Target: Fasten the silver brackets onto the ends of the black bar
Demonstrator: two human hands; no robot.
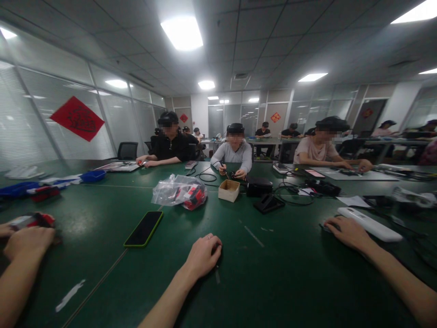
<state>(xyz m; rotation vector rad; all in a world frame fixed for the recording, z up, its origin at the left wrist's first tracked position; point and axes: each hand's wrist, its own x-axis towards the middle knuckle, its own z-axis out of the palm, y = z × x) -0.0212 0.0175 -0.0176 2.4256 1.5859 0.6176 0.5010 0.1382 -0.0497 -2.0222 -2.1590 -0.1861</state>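
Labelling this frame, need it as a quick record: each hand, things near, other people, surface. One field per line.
left hand: left hand on the green table, fingers curled; palm hidden
right hand: right hand over a small dark object, mostly covered, by a long white object
nearest left hand: phone, face up, screen dark
farther: plastic bag with something red; open box; black stand
people: several seated; one's hands at far left by a red-and-grey item

The phone (144, 229) has a glossy glass-like screen; beyond it lies a crinkled, shiny clear plastic bag (180, 192).
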